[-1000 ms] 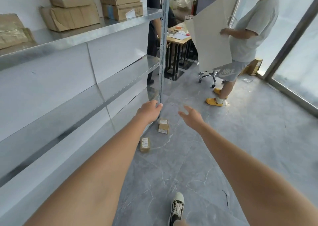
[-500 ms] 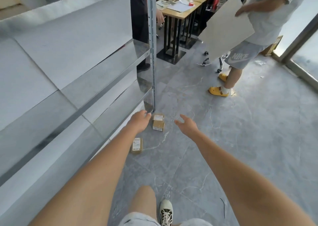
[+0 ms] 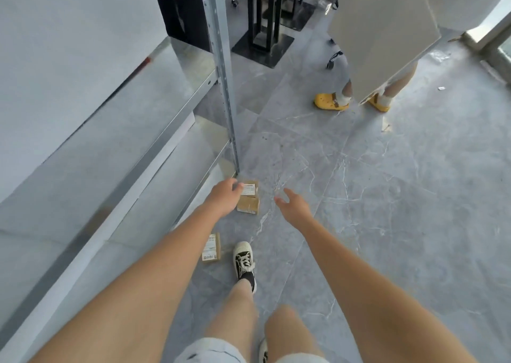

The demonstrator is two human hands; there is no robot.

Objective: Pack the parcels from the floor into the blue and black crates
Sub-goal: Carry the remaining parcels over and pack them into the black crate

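Two small brown cardboard parcels lie together on the grey floor by the shelf post: one with a white label [image 3: 249, 188] and one just below it [image 3: 248, 205]. A third labelled parcel [image 3: 212, 247] lies nearer me, beside my left shoe. My left hand [image 3: 224, 197] reaches down with curled fingers just left of the pair and holds nothing. My right hand [image 3: 292, 206] is open with fingers spread, to the right of the pair, above the floor. No blue or black crate is in view.
A metal shelving unit [image 3: 132, 141] runs along the left, its upright post [image 3: 225, 86] standing just behind the parcels. A person in yellow clogs [image 3: 330, 103] stands ahead holding a large white board [image 3: 381, 36]. Black table legs [image 3: 264, 17] stand at the back.
I have stepped forward and the view has tilted down. Both hands have come lower and closer to the pair of parcels; my left foot now stands beside the near parcel.
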